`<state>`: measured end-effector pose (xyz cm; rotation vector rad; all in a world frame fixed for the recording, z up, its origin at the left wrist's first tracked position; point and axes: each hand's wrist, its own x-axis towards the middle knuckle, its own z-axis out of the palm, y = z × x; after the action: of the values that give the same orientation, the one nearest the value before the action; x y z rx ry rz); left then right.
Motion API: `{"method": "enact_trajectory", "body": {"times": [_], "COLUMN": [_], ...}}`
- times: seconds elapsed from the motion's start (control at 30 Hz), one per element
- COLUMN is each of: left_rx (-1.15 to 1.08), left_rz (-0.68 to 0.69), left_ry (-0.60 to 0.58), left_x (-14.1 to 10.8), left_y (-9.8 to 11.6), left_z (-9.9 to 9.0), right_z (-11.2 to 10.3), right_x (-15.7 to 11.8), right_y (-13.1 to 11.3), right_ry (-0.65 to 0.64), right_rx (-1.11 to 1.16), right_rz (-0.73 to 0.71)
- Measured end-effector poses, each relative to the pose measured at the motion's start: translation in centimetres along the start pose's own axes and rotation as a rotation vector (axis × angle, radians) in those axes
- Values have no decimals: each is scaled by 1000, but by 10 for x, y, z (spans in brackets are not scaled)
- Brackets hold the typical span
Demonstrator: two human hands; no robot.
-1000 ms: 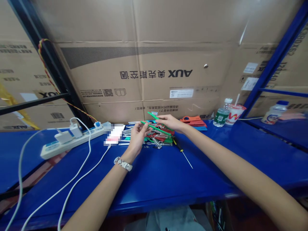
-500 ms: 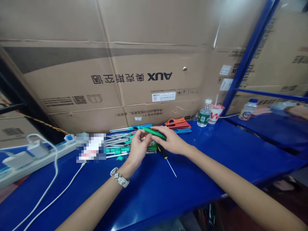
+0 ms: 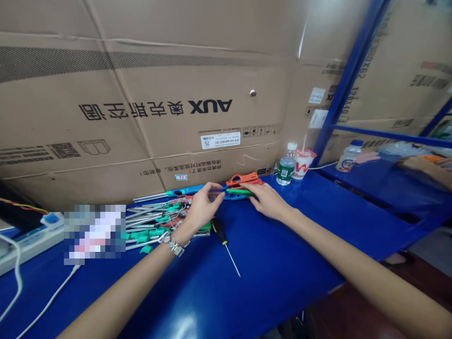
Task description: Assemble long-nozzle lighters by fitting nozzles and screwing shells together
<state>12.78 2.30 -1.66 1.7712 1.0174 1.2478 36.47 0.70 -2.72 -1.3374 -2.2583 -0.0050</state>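
Observation:
My right hand grips a green plastic lighter shell between thumb and fingers, over a small pile of lighter shells: an orange one, a red one partly behind my fingers, and a blue one. To the left is my left hand, its thumb and fingers apart with nothing visible between them. Left of it lie several metal lighter tubes with green, red and blue parts and thin wires. A black and yellow screwdriver lies in front of my left hand.
A water bottle and a red-white cup with a straw stand at the back right. A large cardboard box walls the blue table. On the left are a power strip and white cables. Another person's hand is far right.
My hands have moved apart. The right one has carried the green shell right, to the coloured pile, and the left one has let go of it. The view has shifted right.

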Motion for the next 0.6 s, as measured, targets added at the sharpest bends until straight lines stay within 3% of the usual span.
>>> {"method": "enact_trajectory", "body": {"times": [0.13, 0.3, 0.43, 0.6], "left_rx": [411, 692, 783, 877], "left_rz": [249, 254, 262, 288], "left_ry": [-151, -323, -335, -294], "left_x": [14, 25, 30, 34], "left_y": [-8, -27, -38, -38], "left_z": [-2, 12, 22, 26], "right_z": [8, 24, 35, 36], "right_x": [13, 20, 19, 17], "right_y": [11, 15, 26, 33], "right_ry": [-24, -78, -69, 65], "right_rx": [-132, -283, -213, 32], "right_rz": [-36, -73, -36, -22]}}
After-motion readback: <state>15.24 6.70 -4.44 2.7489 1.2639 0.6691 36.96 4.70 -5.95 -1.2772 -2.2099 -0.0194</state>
